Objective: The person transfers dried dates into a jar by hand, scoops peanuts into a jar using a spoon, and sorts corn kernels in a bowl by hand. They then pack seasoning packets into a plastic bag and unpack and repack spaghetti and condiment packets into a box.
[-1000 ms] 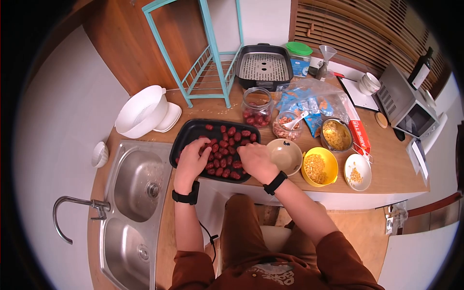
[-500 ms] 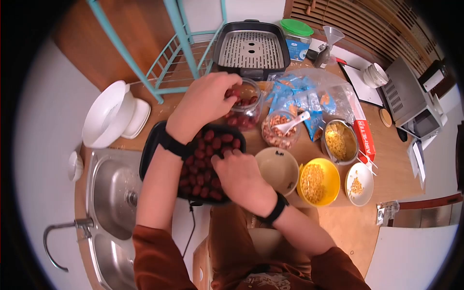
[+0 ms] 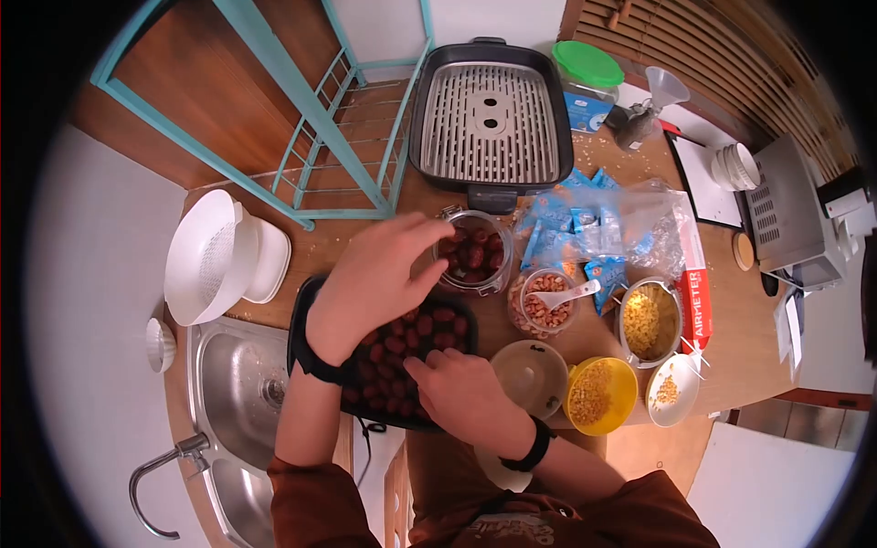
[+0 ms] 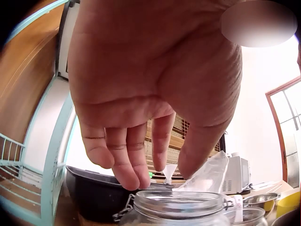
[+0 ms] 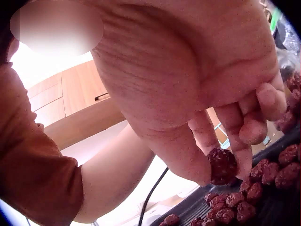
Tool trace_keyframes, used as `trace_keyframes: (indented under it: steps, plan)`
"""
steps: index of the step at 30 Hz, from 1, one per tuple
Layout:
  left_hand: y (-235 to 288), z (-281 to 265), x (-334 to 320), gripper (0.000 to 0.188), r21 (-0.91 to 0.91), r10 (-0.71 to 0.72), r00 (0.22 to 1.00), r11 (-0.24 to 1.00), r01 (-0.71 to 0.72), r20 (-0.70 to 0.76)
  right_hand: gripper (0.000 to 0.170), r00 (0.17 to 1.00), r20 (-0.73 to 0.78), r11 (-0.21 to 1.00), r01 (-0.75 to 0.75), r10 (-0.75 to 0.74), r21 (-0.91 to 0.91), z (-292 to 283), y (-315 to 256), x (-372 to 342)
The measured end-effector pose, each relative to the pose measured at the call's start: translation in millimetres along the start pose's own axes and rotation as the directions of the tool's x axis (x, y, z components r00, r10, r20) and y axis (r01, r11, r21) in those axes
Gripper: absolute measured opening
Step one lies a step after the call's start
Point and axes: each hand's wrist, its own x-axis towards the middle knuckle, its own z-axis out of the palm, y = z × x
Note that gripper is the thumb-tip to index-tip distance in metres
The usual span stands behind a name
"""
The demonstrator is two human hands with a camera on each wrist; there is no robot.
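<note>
My left hand (image 3: 370,279) hovers beside and over the mouth of a clip-top glass jar (image 3: 477,281) that holds red dates. In the left wrist view, its fingers hang loosely above the jar's rim with nothing between them. Below it is a black tray (image 3: 298,321) spread with several wrinkled red dates (image 3: 395,344), partly hidden by both hands. My right hand (image 3: 464,393) is over the tray's right side. The right wrist view shows its thumb and fingers pinching one red date (image 5: 222,165) just above the others.
Right of the tray stand a jar of nuts (image 3: 541,315) with a white spoon, a beige bowl (image 3: 525,370), a yellow bowl (image 3: 621,397) and a metal pot (image 3: 650,320). Behind are a grill pan (image 3: 493,114) and blue packets (image 3: 553,228). A teal rack (image 3: 315,119) and sink (image 3: 237,393) lie left.
My left hand went from the tray up to the jar, carried dates there, and is now empty. The right hand stayed over the tray and now pinches a date.
</note>
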Motion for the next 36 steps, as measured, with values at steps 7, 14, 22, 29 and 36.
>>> trace_keyframes:
  steps: [7,14,22,29,36]
  plan:
    - [3,-15,-5,0.031,-0.026,-0.108,0.994,0.994,0.109,0.034,0.027,0.985,-0.163,0.997,-0.064,0.055,-0.050,-57,11,4]
    - [22,-13,-85,0.037,-0.010,-0.287,0.958,0.958,0.287,-0.013,0.041,0.926,-0.375,0.996,-0.067,0.038,-0.066,-98,30,13]
    - [38,4,-170,0.038,0.177,-0.512,0.859,0.847,0.502,0.013,0.034,0.993,-0.102,0.997,0.049,-0.054,-0.055,-60,-28,-52]
    - [48,25,-215,0.036,0.307,-0.522,0.853,0.815,0.492,0.018,0.021,0.991,0.024,0.955,0.136,-0.134,-0.265,40,-22,-39]
    - [30,36,-223,0.027,0.322,-0.476,0.878,0.838,0.440,0.040,0.017,0.993,0.049,0.934,0.121,-0.111,-0.337,63,-14,-33]
